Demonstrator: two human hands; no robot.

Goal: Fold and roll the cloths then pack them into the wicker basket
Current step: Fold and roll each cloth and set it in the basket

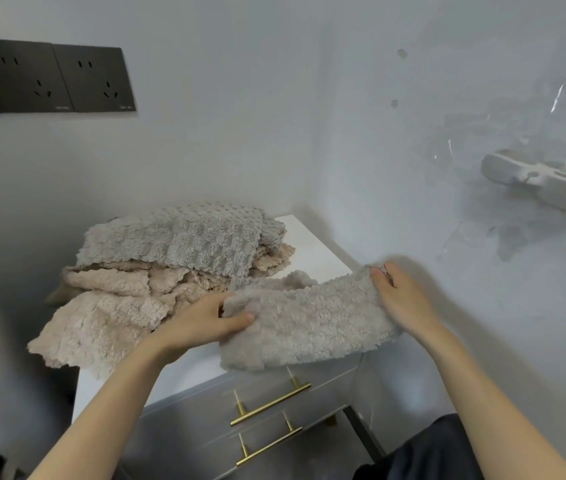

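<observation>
a grey cloth (304, 322) is pinched at its left end by the left hand (201, 322) and at its right end by the right hand (401, 299), over the white tabletop (316, 251); a pile of cloths (156, 271) is heaped just behind.

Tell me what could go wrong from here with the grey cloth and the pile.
1. The grey cloth sags past the front edge of the cabinet top, held only by the left hand and right hand at its ends; a slack grip could drop it.
2. The beige cloth overhangs the left edge; a brush from the left forearm might pull it off.
3. The pile covers most of the top, so folding room looks tight.
</observation>
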